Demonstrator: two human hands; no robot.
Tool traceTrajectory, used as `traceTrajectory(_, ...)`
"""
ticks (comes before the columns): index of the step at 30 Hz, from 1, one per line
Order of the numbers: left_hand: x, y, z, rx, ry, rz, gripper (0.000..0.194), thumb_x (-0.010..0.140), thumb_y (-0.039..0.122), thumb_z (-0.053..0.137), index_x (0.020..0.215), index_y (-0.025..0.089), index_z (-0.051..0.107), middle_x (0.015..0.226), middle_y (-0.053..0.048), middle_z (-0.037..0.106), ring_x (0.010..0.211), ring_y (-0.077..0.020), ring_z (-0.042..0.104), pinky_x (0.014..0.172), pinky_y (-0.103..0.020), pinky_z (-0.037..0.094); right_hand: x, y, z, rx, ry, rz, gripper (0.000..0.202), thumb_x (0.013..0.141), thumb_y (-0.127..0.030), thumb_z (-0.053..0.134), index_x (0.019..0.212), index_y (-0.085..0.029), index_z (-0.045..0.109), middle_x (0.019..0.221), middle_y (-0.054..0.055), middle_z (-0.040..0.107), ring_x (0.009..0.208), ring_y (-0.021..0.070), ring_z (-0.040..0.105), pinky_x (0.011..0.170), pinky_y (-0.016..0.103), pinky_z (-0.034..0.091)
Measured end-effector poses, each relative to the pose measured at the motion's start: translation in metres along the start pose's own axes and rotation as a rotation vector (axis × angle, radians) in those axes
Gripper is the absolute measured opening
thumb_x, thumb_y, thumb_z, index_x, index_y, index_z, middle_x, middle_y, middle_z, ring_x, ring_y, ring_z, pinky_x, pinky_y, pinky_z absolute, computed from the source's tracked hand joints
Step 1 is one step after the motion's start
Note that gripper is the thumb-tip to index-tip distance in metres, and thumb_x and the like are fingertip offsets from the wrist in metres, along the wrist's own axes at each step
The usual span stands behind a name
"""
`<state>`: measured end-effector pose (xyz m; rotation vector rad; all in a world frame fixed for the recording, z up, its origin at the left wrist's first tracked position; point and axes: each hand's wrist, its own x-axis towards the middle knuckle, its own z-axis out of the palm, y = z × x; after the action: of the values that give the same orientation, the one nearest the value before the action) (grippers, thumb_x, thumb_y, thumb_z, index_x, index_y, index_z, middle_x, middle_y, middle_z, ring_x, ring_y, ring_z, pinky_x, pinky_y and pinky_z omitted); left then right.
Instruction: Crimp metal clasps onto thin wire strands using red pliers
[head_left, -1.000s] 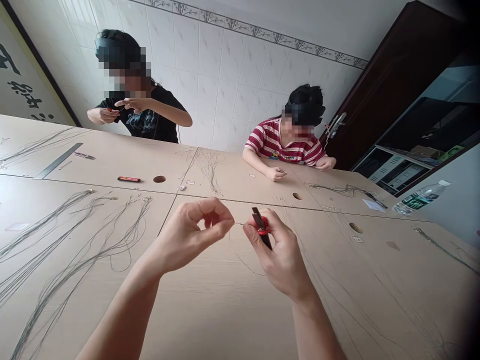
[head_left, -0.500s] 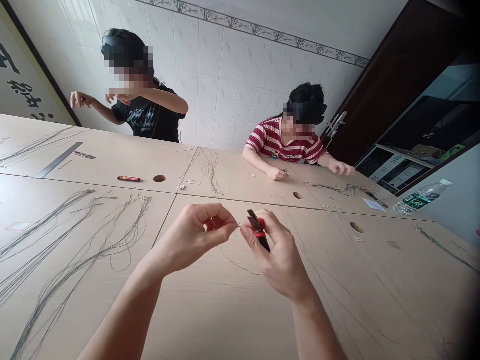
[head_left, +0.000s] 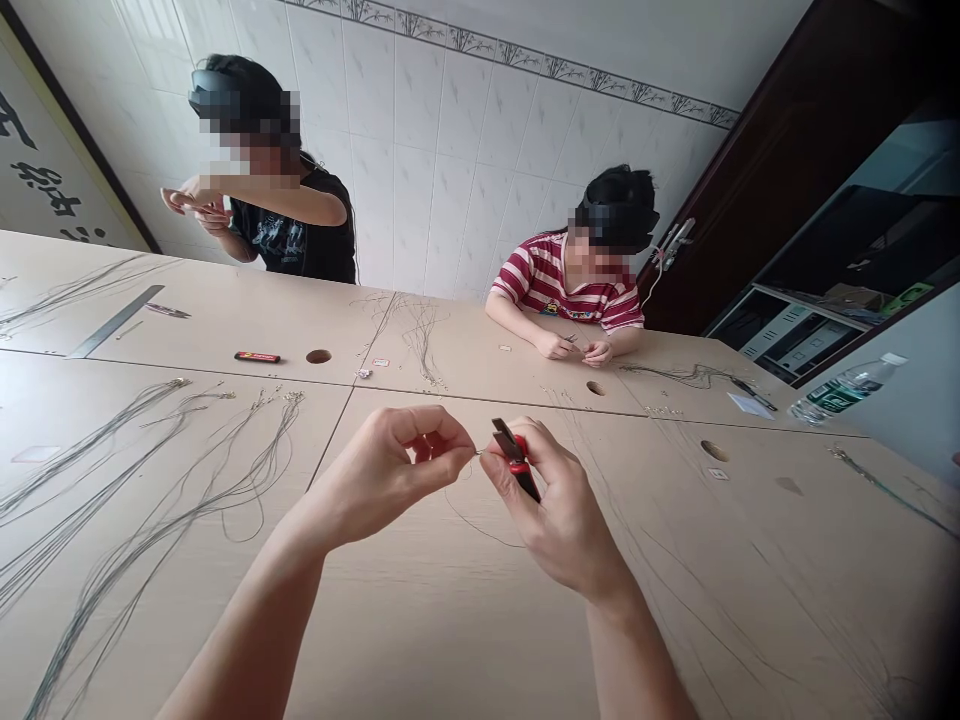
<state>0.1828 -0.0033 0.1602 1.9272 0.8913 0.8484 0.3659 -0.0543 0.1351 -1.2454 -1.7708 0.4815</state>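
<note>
My left hand [head_left: 409,460] pinches a thin cord [head_left: 480,525] at its end, where a tiny gold-coloured piece shows between the fingertips of both hands. The cord hangs in a loose curve below, above or on the table. Wrapped in my right hand [head_left: 555,500] are pliers [head_left: 517,460] with red and black handles, their metal jaws pointing up and away. My right thumb and a fingertip meet the same tiny piece from the other side. Its exact shape is too small to make out.
Bundles of thin cords [head_left: 161,505] with gold-coloured ends lie at left. Further off are a metal ruler [head_left: 120,320], a red-and-black box cutter [head_left: 257,357] and table holes. Two co-workers sit opposite. A water bottle [head_left: 847,390] stands at right.
My hands stay almost still. The co-worker at left has brought both hands together; the striped-shirt co-worker has drawn an outstretched hand back to the other one.
</note>
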Motion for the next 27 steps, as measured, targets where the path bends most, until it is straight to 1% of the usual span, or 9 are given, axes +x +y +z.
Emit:
traceTrajectory(12, -0.0007, 0.0015, -0.0010, 0.031, -0.014, -0.009, 0.013, 0.087, 0.021, 0.060, 0.077, 0.019, 0.068, 0.065, 0.005, 0.060, 0.059, -0.0070, 0.048, 0.053, -0.017, 0.038, 0.0008, 0.0002, -0.0005, 0.003, 0.003, -0.019, 0.013, 0.093, -0.015, 0.052, 0.084, -0.022, 0.047, 0.079, -0.003, 0.047, 0.075, 0.0129, 0.045, 0.069, 0.025, 0.038)
traceTrajectory(16, -0.0018, -0.0005, -0.0016, 0.011, -0.024, -0.006, 0.012, 0.087, 0.020, 0.060, 0.078, 0.018, 0.067, 0.065, 0.006, 0.060, 0.059, -0.0065, 0.048, 0.053, -0.017, 0.038, 0.0002, 0.0002, -0.0006, 0.001, 0.007, -0.040, 0.011, 0.094, -0.015, 0.052, 0.086, -0.022, 0.047, 0.080, -0.002, 0.048, 0.076, 0.0129, 0.045, 0.072, 0.025, 0.038)
traceTrajectory(21, -0.0023, -0.0030, -0.0031, -0.015, -0.055, 0.004, 0.014, 0.090, 0.024, 0.059, 0.081, 0.018, 0.067, 0.067, 0.005, 0.060, 0.062, -0.0072, 0.049, 0.057, -0.018, 0.041, 0.0011, -0.0015, 0.0007, -0.003, 0.020, -0.075, 0.013, 0.095, -0.018, 0.051, 0.084, -0.022, 0.046, 0.079, -0.003, 0.047, 0.074, 0.0125, 0.045, 0.074, 0.026, 0.038)
traceTrajectory(27, -0.0005, -0.0035, -0.0020, -0.022, -0.050, 0.015, 0.014, 0.090, 0.024, 0.059, 0.079, 0.018, 0.065, 0.067, 0.005, 0.059, 0.062, -0.0077, 0.049, 0.057, -0.019, 0.040, 0.0019, -0.0008, 0.0013, -0.013, 0.029, -0.079, 0.013, 0.095, -0.017, 0.052, 0.084, -0.022, 0.045, 0.079, -0.003, 0.046, 0.075, 0.0130, 0.044, 0.076, 0.027, 0.037)
